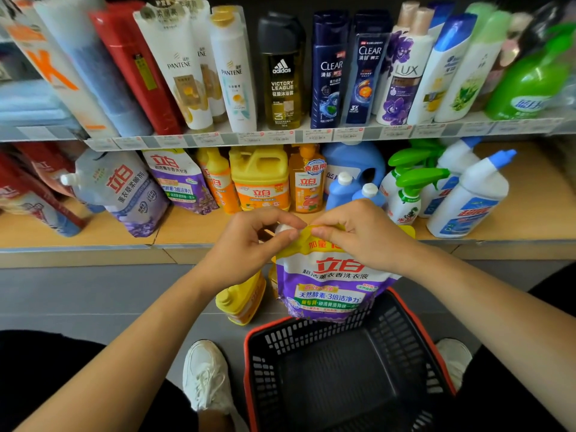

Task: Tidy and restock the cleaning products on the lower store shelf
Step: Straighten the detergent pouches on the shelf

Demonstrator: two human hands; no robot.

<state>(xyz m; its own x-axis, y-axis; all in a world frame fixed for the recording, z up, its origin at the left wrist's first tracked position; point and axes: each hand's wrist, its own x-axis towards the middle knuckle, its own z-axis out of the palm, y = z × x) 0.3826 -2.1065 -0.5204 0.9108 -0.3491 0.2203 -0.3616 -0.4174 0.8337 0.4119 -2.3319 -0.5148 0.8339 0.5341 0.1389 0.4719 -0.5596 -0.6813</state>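
Observation:
I hold a purple and yellow detergent refill pouch [332, 285] upright in the air, above the far rim of a black basket [343, 369]. My left hand [249, 244] pinches its white cap at the top left corner. My right hand [361, 235] pinches the yellow top edge. Behind the pouch runs the lower wooden shelf [193, 229], with a matching purple pouch [180, 182], a pale lavender pouch [124, 191], yellow and orange detergent bottles [260, 179], blue bottles [352, 179], green-trigger sprays [408, 188] and white toilet cleaner bottles [470, 194].
A yellow bottle [241, 300] lies tilted on the grey floor left of the basket, another partly hidden behind the pouch. The upper shelf [280, 137] carries shampoo and body wash. My white shoes [205, 375] flank the basket. Red packs [34, 188] lean at the lower shelf's left end.

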